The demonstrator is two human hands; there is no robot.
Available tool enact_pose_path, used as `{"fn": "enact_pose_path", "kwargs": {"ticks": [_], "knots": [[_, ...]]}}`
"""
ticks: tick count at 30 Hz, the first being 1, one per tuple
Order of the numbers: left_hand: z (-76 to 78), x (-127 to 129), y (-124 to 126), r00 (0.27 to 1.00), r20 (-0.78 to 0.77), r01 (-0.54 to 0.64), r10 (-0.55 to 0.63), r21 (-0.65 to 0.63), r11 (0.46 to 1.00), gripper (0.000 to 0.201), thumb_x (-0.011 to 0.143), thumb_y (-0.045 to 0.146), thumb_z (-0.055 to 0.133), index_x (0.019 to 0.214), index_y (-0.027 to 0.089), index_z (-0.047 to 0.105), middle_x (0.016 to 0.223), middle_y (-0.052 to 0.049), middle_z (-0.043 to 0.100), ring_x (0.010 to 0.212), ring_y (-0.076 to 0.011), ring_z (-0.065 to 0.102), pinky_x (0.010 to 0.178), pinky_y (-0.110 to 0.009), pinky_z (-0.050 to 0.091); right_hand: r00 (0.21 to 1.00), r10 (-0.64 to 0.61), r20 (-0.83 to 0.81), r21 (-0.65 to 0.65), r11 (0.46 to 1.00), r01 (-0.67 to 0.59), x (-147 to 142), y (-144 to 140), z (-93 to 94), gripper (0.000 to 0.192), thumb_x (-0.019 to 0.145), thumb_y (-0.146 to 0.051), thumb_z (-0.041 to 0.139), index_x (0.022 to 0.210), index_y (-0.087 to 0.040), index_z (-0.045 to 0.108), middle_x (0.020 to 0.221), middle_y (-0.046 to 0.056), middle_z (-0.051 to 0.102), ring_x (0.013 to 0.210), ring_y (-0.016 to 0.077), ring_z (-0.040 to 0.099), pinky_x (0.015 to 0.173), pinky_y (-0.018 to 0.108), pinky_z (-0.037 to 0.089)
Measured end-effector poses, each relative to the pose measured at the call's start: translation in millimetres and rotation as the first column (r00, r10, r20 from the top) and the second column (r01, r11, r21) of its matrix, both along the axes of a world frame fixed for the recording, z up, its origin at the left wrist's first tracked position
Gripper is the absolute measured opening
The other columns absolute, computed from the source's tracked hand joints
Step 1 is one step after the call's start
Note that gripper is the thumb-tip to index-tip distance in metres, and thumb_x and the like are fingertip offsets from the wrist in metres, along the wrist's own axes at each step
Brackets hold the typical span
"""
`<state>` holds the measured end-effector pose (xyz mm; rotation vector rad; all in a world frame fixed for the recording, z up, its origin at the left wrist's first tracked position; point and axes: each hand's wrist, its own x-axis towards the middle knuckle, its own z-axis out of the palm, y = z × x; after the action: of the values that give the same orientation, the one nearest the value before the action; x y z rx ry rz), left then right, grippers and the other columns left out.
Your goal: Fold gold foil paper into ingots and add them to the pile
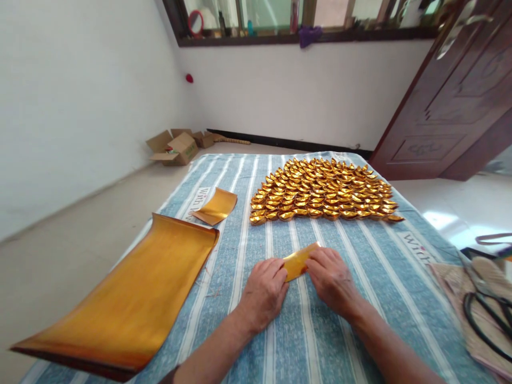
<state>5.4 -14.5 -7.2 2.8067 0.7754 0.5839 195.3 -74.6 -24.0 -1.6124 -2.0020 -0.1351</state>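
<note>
Foil piece: small gold sheet [298,261] lying on the striped blue cloth [240,256], near its front edge and about midway across, between my 2 hands.
Left hand: my left hand [264,290] rests knuckles up on the cloth, fingertips curled and pressed onto the sheet's left end, pinning it down.
Right hand: my right hand [332,280] covers the sheet's right end, fingers bent and pinching its edge; the far corner pokes out past my knuckles.
Handling: I judge it very light, thin and slick, quick to crease and easy to tear or dent, so it wants fingertip holds at the edges and corners, with soft pressure.
Folded pieces: a dense patch of gold folded ingots [324,189] sits at the far edge of the cloth, well apart from my hands.
Spare foil: 1 curled cut sheet [216,206] lies toward the far left; 1 large gold sheet [132,298] hangs over the left edge.
Right edge: dark-handled scissors [486,314] lie on a woven mat [452,282].
</note>
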Motion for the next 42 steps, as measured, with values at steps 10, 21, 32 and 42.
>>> {"fn": "enact_pose_path", "kwargs": {"ticks": [10, 21, 32, 42], "knots": [[-2.8, 2, -4, 1.000, -0.018, 0.003, 0.000, 0.114, 0.993, 0.019, 0.093, 0.017, 0.042, 0.087, 0.015, 0.060, 0.094, -0.010, 0.064, 0.090, -0.0231, 0.060, 0.079, -0.040, 0.048, 0.990, 0.132, 0.056, -0.058, 0.990, -0.129, -20, -1, -7.2, 0.015, 0.091, -0.024, 0.052, 0.079, -0.019, 0.058, 0.079, 0.005, 0.057, 0.079, 0.0201, 0.051, 0.070, 0.033, 0.042], [1.9, -7, 7, 0.998, 0.036, 0.063, -0.060, -0.094, 0.994, 0.009, 0.084, 0.023, 0.060, 0.090, 0.017, 0.062, 0.103, -0.008, 0.066, 0.097, -0.0240, 0.059, 0.086, -0.042, 0.046, 0.987, 0.094, 0.132, -0.018, 0.996, -0.092, -25, 0, -12.8, 0.021, 0.093, -0.018, 0.047, 0.075, -0.018, 0.058, 0.076, 0.005, 0.054, 0.076, 0.0202, 0.048, 0.067, 0.033, 0.038], [1.7, -9, 28, 0.988, 0.154, 0.037, 0.004, -0.260, 0.965, 0.015, 0.087, 0.014, 0.052, 0.084, 0.017, 0.067, 0.083, -0.004, 0.065, 0.081, -0.0172, 0.057, 0.077, -0.032, 0.046, 0.999, 0.033, -0.008, 0.011, 0.999, -0.033, -29, 0, -8.7, 0.028, 0.093, -0.015, 0.043, 0.068, -0.017, 0.055, 0.073, 0.005, 0.054, 0.073, 0.0187, 0.047, 0.067, 0.032, 0.038], [3.1, -2, 24, 0.978, 0.010, -0.201, 0.208, -0.220, 0.955, 0.014, 0.086, 0.021, 0.057, 0.076, 0.018, 0.066, 0.083, -0.005, 0.059, 0.083, -0.0201, 0.052, 0.077, -0.036, 0.045, 0.983, -0.039, -0.181, 0.016, 0.999, 0.043, -29, 2, -9.5, 0.028, 0.092, -0.018, 0.045, 0.068, -0.016, 0.058, 0.089, 0.009, 0.059, 0.085, 0.0205, 0.053, 0.075, 0.035, 0.044]]}}
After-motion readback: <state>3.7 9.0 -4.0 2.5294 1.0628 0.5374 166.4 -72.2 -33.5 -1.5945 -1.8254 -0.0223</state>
